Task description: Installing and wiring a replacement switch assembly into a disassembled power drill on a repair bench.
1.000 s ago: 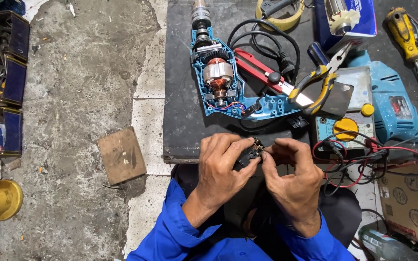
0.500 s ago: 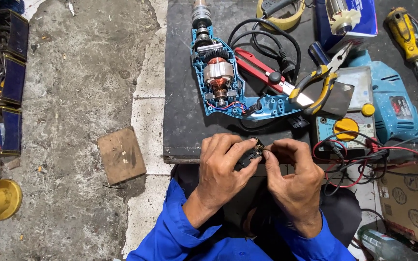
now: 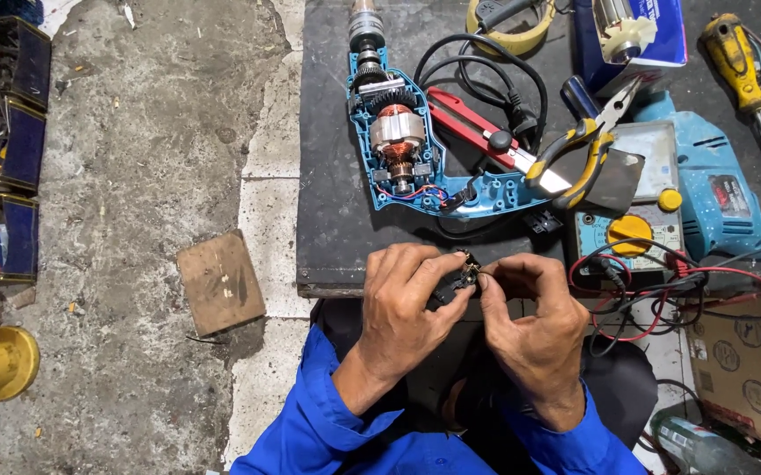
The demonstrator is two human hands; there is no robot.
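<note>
A: Obs. 1, nearest the body. Left hand curled, thumb and fingers clamped round a small black switch part. Right hand meets it from the other side, thumb and forefinger pinched on the part's top end, where small metal contacts show. Hands almost touch. Blue sleeves run back toward the camera.

B: Where does the part sit?

A: Between both sets of fingertips, held over the near edge of the dark work board. Cannot tell whether it rests on the board.

B: Just right of the right hand?

A: Tangle of red and black test leads, near the knuckles. Beyond them a meter with a yellow dial.

B: Beyond the hands?

A: Opened blue drill, shell off, copper-wound armature exposed, chuck pointing away. Just past the drill on the right: a red utility knife, and yellow-handled pliers, jaws open.

B: Farther?

A: Second blue drill, closed, far right. Yellow screwdriver beyond it.

B: Left of the left hand?

A: Wooden block on the concrete floor, well apart.
</note>
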